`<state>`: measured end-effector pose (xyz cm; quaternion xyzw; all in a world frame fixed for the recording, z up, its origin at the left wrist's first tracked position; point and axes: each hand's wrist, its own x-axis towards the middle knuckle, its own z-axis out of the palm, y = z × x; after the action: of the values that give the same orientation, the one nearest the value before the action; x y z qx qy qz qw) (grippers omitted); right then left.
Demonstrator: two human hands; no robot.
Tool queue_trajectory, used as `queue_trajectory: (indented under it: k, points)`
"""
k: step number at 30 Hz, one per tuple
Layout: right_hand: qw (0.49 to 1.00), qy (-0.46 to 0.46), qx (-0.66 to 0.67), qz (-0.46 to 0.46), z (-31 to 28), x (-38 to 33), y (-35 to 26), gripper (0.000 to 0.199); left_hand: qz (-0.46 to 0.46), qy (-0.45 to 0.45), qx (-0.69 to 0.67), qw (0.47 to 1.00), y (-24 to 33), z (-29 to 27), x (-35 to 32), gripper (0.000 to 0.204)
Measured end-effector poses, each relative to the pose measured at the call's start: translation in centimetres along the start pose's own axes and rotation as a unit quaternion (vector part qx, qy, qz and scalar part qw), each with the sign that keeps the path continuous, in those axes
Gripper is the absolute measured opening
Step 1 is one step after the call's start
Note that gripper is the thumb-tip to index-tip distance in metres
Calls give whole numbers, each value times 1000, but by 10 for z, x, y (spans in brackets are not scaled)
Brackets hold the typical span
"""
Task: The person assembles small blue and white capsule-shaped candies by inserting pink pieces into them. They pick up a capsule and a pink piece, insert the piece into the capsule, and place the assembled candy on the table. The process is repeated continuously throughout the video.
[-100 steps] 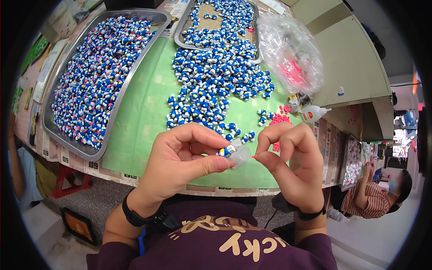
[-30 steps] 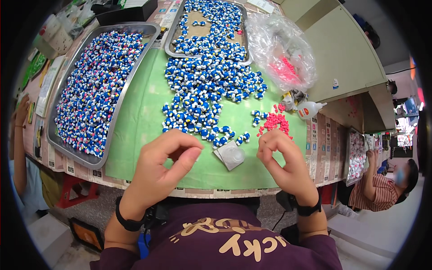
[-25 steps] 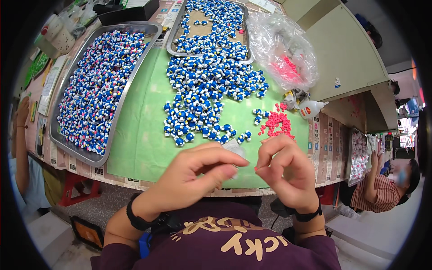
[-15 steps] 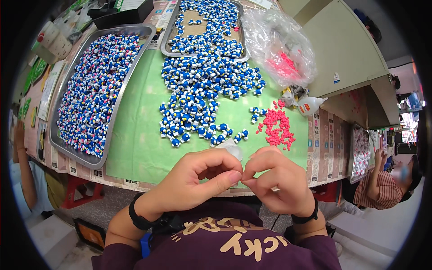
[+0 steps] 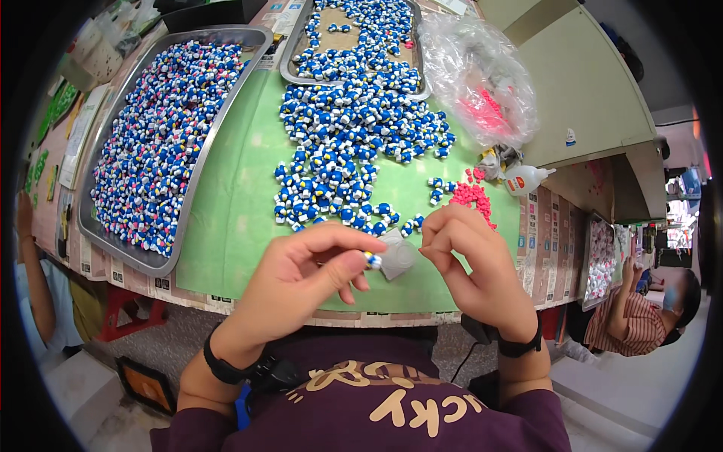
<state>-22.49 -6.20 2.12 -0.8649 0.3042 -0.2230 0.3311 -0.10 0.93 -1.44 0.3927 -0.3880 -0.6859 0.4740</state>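
Observation:
My left hand [image 5: 309, 271] pinches a small blue-and-white figurine [image 5: 373, 261] between thumb and fingers. My right hand [image 5: 478, 264] is closed in a pinch a short way to the right, its fingertips over the edge of a small translucent dish [image 5: 398, 258]; whatever lies in that pinch is too small to make out. The dish rests on the green mat between the two hands. Beyond it spreads a heap of similar blue-and-white figurines [image 5: 331, 181]. Small pink pieces [image 5: 472, 197] lie piled just past my right hand, which partly hides them.
At the left stands a metal tray [image 5: 169, 267] full of figurines, and another metal tray [image 5: 290, 53] sits at the back. A clear plastic bag [image 5: 482, 83] with pink pieces and a white squeeze bottle [image 5: 525, 179] are at the right. A beige cabinet [image 5: 580, 98] borders the table there.
My hands, which met at the fingertips before, have moved apart. The figurine now shows in my left hand, and more of the dish is uncovered. The view has shifted slightly.

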Motion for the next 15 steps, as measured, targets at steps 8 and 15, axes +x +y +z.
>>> queue_trajectory:
  k: [8, 15]
  points:
    - [994, -62, -75, 43, 5, 8, -3, 24, 43, 63, -1, 997, -2, -19, -6, 19]
    - [989, 27, 136, 54, 0, 4, -13, 18, 52, 32, -64, 996, -2, -6, 5, 21]
